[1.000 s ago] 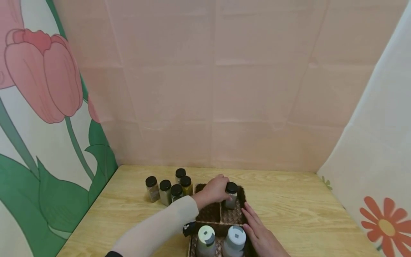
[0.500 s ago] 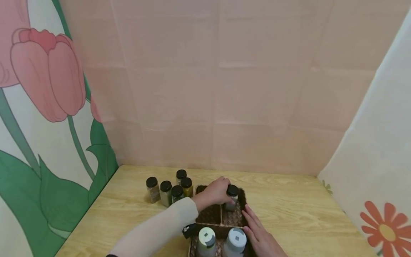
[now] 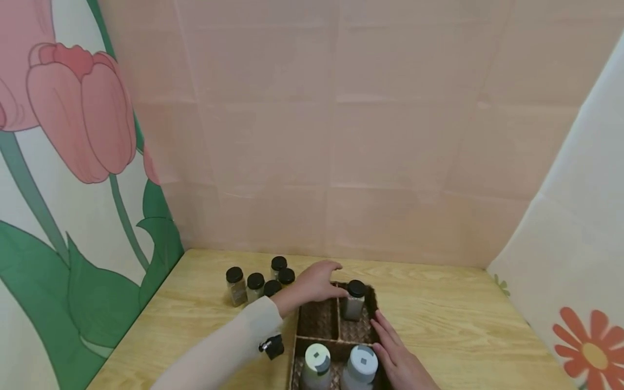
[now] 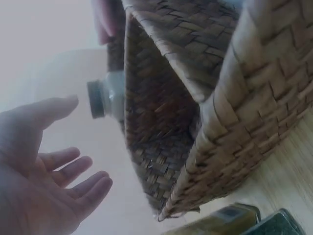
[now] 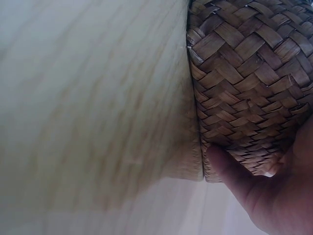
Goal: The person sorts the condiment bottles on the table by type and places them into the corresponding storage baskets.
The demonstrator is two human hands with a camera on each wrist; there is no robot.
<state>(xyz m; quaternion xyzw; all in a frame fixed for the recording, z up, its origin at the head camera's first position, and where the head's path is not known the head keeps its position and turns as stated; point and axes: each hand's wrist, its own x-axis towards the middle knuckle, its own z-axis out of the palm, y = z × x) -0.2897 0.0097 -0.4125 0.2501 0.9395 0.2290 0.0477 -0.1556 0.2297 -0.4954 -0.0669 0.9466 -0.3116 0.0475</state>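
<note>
Left hand [image 3: 316,284] wide, just off jar [image 3: 354,304] inside basket [image 5: 254,73]; right hand [image 3: 401,357] straight-fingered against basket's right edge; table [image 3: 453,325] stretching beyond.

Left arm [image 3: 219,346] stretched forward; left grip [image 3: 317,283] spread, thumb [image 4: 54,110] apart from fingers [image 4: 73,171]; right grip [image 3: 402,360] nearer body, fingers extended.

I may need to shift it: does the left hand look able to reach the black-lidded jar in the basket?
Likely yes: the left hand is empty, beside the jar; its black lid stands above the divider, and nothing seems in the way.
</note>
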